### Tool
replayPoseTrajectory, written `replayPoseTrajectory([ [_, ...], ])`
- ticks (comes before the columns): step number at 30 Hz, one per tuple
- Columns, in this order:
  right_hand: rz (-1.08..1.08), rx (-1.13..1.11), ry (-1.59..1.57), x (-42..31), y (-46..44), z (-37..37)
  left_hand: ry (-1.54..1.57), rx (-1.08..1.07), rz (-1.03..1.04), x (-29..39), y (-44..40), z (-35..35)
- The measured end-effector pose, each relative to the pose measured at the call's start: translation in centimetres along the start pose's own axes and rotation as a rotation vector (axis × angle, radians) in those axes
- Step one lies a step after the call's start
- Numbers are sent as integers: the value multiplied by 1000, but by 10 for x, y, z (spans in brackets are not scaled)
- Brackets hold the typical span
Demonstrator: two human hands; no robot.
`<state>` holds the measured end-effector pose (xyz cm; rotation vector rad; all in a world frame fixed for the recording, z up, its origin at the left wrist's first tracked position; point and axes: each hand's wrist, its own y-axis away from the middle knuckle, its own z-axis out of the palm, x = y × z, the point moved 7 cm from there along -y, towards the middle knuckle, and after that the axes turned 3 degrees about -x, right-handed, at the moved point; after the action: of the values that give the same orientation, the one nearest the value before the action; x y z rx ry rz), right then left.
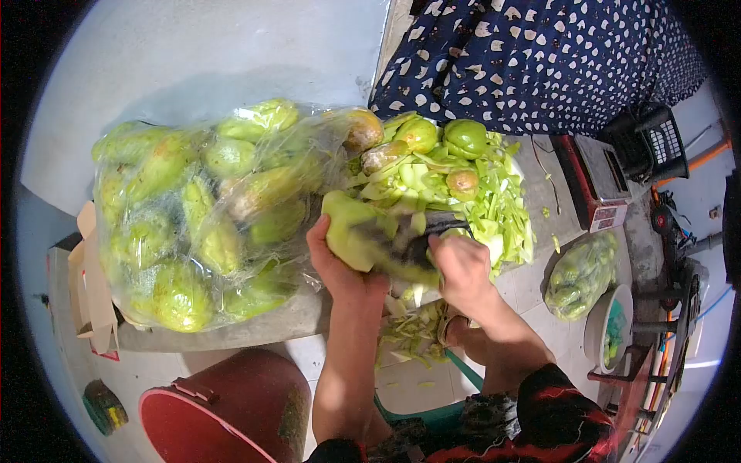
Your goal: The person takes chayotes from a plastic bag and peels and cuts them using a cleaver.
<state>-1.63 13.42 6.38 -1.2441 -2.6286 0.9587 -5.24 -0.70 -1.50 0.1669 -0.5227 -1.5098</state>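
Note:
My left hand (343, 266) is wrapped round a pale green, partly peeled fruit (343, 224) above the counter's front edge. My right hand (461, 266) is closed beside the fruit's right end, on a dark tool (441, 225) that is blurred by motion; its exact shape cannot be made out. Behind the hands lies a heap of green peelings (502, 208) with whole green fruits (465, 139) and a brownish one on it. At the left a clear plastic bag (193, 224) holds several large green fruits.
A red bucket (224, 409) stands on the floor at the lower left. More peelings (413, 332) lie on the floor. At right are a red scale (590, 181), a bag of green produce (580, 278), a white basin (617, 328) and a black basket (656, 143). Patterned dark cloth (532, 62) hangs behind.

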Motion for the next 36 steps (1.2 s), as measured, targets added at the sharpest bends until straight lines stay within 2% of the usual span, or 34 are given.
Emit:
replayPoseTrajectory([
  [3, 98, -9, -40, 18, 0, -3, 118, -122, -62, 4, 6, 10],
  [8, -126, 23, -85, -15, -6, -23, 29, -229, -60, 3, -4, 2],
  [12, -158, 31, -91, -20, -1, -25, 53, -378, -106, -2, 0, 10],
  [19, -191, 14, -42, -28, -7, -30, 81, -393, -133, -2, 3, 14],
  [22, -155, -34, -28, -24, -4, -23, 12, -358, -103, 0, 2, 12],
  [24, -25, -60, -123, -5, -1, -11, -76, -278, -57, 4, 4, 13],
  [25, -29, -58, -122, -7, -1, -13, -76, -282, -54, 6, 5, 16],
  [28, 27, -153, -117, -9, -1, -18, -114, -322, -54, 12, 7, 19],
  [31, 86, -161, -187, 2, 0, -11, -116, -328, -63, 14, 6, 18],
  [36, 67, -135, -212, 2, 2, -15, -97, -478, -111, 17, 11, 27],
])
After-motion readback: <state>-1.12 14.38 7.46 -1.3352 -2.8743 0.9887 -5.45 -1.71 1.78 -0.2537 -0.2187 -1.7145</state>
